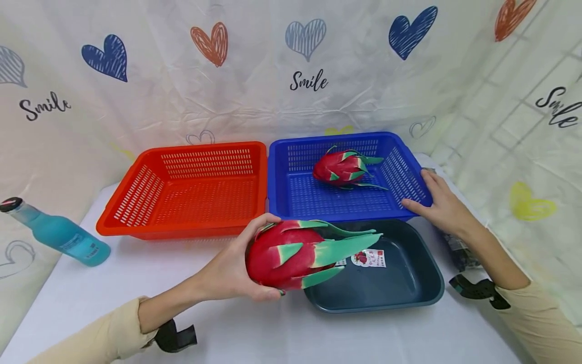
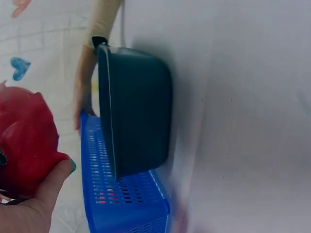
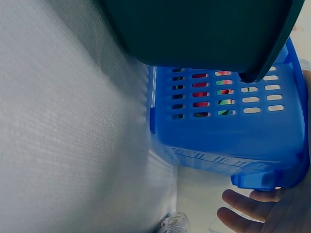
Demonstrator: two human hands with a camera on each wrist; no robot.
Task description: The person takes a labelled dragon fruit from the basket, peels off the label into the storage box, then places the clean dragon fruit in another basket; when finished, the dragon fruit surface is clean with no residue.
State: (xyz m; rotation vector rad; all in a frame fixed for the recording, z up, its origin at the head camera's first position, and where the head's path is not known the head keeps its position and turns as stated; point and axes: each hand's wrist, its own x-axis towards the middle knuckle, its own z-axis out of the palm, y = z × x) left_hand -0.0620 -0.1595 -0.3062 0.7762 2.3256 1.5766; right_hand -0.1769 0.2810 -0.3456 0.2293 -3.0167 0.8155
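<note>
My left hand (image 1: 241, 265) holds a red dragon fruit (image 1: 284, 255) by its blunt end, thumb below and fingers above. Its green leaf tips point right, over the dark green basin (image 1: 425, 298). In the left wrist view, the thumb presses against the red fruit (image 2: 26, 138). My right hand (image 1: 447, 205) rests at the right rim of the blue basket (image 1: 282, 202). Its thumb lies over the rim; in the right wrist view the fingers (image 3: 248, 206) extend fairly straight beside the basket's outer side. Another dragon fruit (image 1: 338, 168) lies inside the blue basket.
A red basket (image 1: 182, 230) stands left of the blue one. At the far left is a bottle of turquoise liquid (image 1: 68, 238). Labels (image 1: 369, 258) lie in the basin. Something in clear and dark wrapping (image 1: 461, 253) sits under the right forearm. A printed cloth (image 1: 254, 91) hangs behind.
</note>
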